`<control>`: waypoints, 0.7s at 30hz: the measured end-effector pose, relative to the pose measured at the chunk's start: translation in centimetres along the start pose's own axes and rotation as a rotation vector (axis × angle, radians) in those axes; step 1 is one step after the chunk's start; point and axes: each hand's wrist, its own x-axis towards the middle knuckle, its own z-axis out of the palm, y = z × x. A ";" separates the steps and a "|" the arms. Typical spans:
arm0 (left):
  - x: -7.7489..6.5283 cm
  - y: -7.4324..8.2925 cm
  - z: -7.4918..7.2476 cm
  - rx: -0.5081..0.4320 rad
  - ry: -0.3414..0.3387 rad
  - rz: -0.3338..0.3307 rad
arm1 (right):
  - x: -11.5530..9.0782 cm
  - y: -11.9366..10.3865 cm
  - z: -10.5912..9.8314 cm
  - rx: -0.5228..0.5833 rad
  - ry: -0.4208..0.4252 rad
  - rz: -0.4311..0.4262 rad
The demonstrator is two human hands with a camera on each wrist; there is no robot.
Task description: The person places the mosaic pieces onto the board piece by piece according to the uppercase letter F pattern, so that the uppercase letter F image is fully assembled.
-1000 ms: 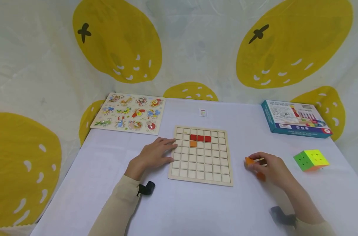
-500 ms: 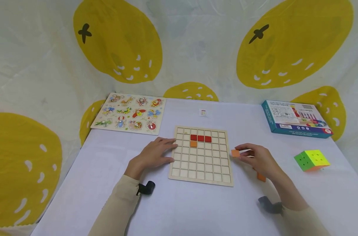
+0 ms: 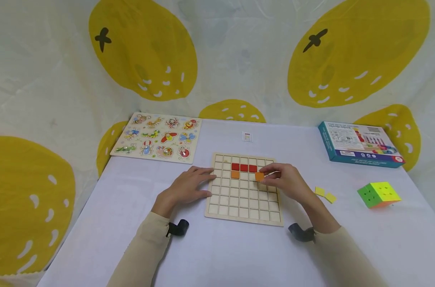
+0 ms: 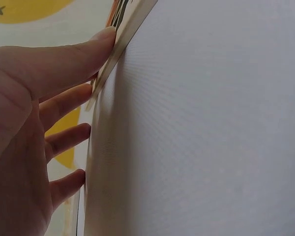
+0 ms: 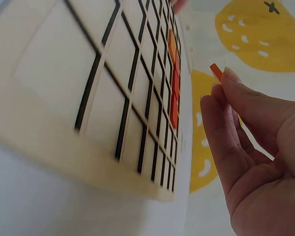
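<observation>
A wooden grid board (image 3: 243, 221) lies on the table, with three red tiles (image 3: 244, 168) side by side in one row and an orange tile (image 3: 235, 174) below the leftmost. My right hand (image 3: 289, 181) pinches a second orange tile (image 3: 259, 176) between thumb and fingertips. This tile hovers over the board's right half, just below and right of the rightmost red one; in the right wrist view the held tile (image 5: 216, 72) appears apart from the grid. My left hand (image 3: 188, 185) rests with extended fingers against the board's left edge, thumb (image 4: 105, 42) on its rim.
Two yellow tiles (image 3: 325, 194) lie right of my right forearm. Farther right are a speed cube (image 3: 378, 195) and a boxed toy (image 3: 361, 144). An insect puzzle board (image 3: 156, 138) stands at back left, and a small printed card (image 3: 247, 137) lies behind the grid.
My right hand has carried the orange tile leftward from the table to over the board. Two yellow tiles have come into view behind it. The left hand stays put.
</observation>
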 end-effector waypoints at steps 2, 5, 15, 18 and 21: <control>0.0 0.0 0.0 0.003 -0.002 0.000 | 0.5 -0.4 0.7 0.014 -0.010 0.002; 0.0 0.1 -0.1 -0.001 -0.003 -0.002 | 1.0 -1.0 1.8 0.039 -0.025 0.003; 0.2 -0.1 0.1 -0.006 -0.013 -0.021 | 2.3 -2.4 5.1 0.035 -0.023 0.021; 0.2 -0.1 0.1 -0.008 -0.011 -0.021 | 2.4 -2.7 5.6 0.025 -0.011 0.017; 0.1 0.0 0.0 -0.009 -0.011 -0.020 | 2.5 -2.9 6.0 0.007 0.002 0.017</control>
